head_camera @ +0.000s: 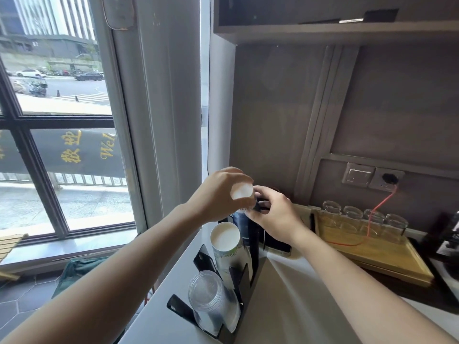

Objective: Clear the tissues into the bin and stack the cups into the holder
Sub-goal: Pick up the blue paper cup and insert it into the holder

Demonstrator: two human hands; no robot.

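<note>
A black cup holder [238, 276] stands on the white counter by the window. Its near slot holds a stack of clear plastic cups [211, 299], the middle slot a stack of white paper cups [229, 247], and the far slot dark blue cups [242, 224]. My left hand [218, 192] grips a paper cup [242, 192] by its wall, white bottom facing me, above the far slot. My right hand [273, 214] is closed on the top of the dark blue stack, touching the held cup. No tissues or bin are in view.
A wooden tray [387, 254] with several upturned glasses [372, 219] sits to the right, with a red cable [380, 204] running to a wall socket [387, 178]. A dark appliance [449, 247] stands at the far right. A window and pillar are to the left.
</note>
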